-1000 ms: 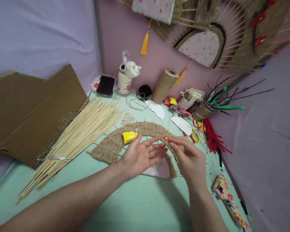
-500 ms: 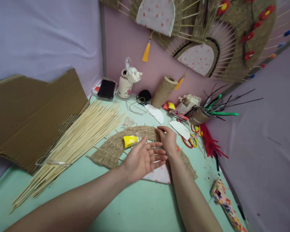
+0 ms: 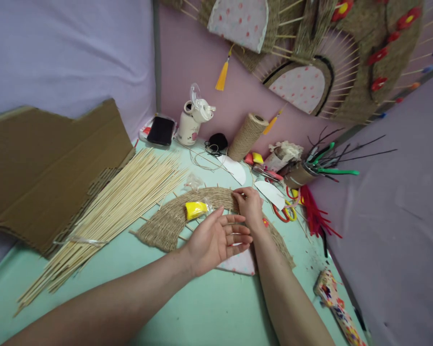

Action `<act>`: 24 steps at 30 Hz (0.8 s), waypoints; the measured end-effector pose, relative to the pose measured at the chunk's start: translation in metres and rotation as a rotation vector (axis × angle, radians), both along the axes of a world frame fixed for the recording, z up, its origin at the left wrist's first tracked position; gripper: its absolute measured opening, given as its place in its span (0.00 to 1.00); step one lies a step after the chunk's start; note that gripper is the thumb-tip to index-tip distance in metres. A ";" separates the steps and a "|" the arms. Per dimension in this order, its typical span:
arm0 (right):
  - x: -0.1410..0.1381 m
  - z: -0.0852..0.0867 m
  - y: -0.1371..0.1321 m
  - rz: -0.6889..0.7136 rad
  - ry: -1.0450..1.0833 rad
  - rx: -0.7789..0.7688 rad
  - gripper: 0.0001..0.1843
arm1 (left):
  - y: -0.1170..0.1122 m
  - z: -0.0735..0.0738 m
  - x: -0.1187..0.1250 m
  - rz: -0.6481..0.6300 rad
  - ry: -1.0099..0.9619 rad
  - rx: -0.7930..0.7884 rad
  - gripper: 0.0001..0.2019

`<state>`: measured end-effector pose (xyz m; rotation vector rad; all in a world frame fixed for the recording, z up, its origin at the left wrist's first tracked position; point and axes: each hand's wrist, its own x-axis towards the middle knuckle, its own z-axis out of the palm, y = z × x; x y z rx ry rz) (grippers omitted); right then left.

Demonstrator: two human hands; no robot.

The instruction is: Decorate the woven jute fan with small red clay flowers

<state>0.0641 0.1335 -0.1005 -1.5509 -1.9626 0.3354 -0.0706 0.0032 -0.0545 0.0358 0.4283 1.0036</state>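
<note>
A woven twine fan [image 3: 162, 223] with thin sticks lies flat on the table, a dotted white cloth piece [image 3: 238, 264] at its lower middle. My left hand [image 3: 218, 242] hovers over the fan's centre, palm turned up and fingers spread, holding nothing. Close beside it, my right hand [image 3: 250, 206] rests at the upper part of the woven band, thumb and fingertips pinched together. Whatever sits between those fingertips is too small to make out. On the band's left part lies a yellow clay packet [image 3: 196, 210]. A small red bit [image 3: 265, 222] shows next to my right wrist.
Bundled bamboo sticks [image 3: 104, 216] and cardboard [image 3: 50, 168] are at left. Behind stand a white bottle [image 3: 188, 126], a twine spool [image 3: 248, 137] and a pot with green-handled pliers [image 3: 299, 174]. Scissors [image 3: 285, 213], red fuzzy stems [image 3: 312, 211] and a glue gun [image 3: 337, 302] are at right.
My left hand has shifted slightly right, nearer my right wrist. My right hand keeps its pinch at the same spot on the band. The camera view has tilted a little.
</note>
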 end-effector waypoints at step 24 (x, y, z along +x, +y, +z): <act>0.008 0.008 -0.009 0.017 -0.169 0.098 0.17 | 0.000 -0.001 0.000 -0.002 0.001 -0.004 0.21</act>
